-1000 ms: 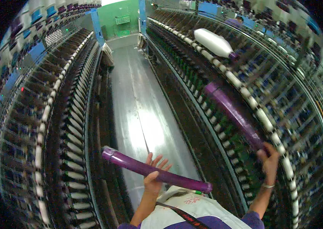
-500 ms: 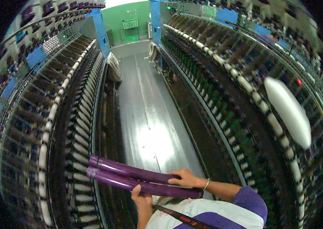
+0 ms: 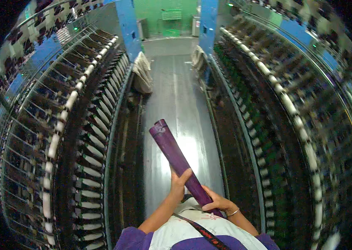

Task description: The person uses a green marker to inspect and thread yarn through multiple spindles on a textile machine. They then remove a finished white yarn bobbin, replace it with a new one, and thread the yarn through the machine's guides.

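Two long purple tubes (image 3: 175, 154) lie in my hands, pointing up and to the left over the aisle. One tube mostly covers the other, whose end peeks out behind at the top. My left hand (image 3: 179, 181) wraps around their middle from the left, thumb over the upper side. Near the lower end my right hand (image 3: 217, 201) is closed around them from the right, fingers across the tube. That lower end reaches close to my white apron (image 3: 184, 233).
Spinning machines flank me: white bobbins (image 3: 90, 183) in rows at left, green and white ones (image 3: 255, 139) at right. White rollers (image 3: 294, 108) run along both frames. Cloths (image 3: 142, 73) hang at the far machine ends. A grey floor (image 3: 172, 96) leads to a green wall (image 3: 153, 16).
The tubes have swung from lying nearly crosswise at the left to pointing up the aisle, and now overlap. Both hands stay on them. My view has turned left.
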`<state>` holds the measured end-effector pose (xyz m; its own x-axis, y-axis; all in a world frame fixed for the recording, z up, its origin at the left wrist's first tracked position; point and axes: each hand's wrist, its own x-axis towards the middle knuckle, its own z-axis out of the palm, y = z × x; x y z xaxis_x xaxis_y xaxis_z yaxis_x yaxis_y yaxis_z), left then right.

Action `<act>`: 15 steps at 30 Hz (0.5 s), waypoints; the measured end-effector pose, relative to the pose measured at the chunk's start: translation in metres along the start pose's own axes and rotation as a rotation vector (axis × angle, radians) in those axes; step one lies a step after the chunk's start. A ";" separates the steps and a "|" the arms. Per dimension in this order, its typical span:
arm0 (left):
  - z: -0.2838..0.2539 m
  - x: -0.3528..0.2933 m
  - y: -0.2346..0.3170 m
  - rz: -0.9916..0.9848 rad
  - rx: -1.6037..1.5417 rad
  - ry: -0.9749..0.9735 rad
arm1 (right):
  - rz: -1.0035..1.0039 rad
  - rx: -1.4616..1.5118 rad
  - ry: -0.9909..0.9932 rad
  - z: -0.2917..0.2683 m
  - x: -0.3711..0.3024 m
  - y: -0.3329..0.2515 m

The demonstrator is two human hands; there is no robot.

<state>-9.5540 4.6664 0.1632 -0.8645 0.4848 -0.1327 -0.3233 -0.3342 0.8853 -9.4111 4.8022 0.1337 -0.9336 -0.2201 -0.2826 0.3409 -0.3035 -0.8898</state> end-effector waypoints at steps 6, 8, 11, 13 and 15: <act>0.009 0.222 0.060 0.138 0.029 0.112 | 0.154 -0.018 -0.047 -0.113 0.177 -0.150; 0.002 0.293 0.068 0.150 -0.017 0.178 | 0.157 -0.036 -0.134 -0.153 0.244 -0.189; -0.010 0.401 0.073 0.180 0.015 0.211 | 0.153 0.054 -0.228 -0.210 0.359 -0.236; -0.014 0.475 0.079 0.311 0.195 0.178 | 0.172 0.115 -0.218 -0.247 0.429 -0.267; -0.012 0.560 0.095 0.302 0.273 0.017 | 0.068 0.176 -0.143 -0.285 0.498 -0.307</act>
<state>-10.0742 4.8961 0.1678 -0.9121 0.3832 0.1461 0.0581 -0.2319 0.9710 -10.0123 5.0502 0.1634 -0.8869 -0.3707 -0.2756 0.4285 -0.4377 -0.7904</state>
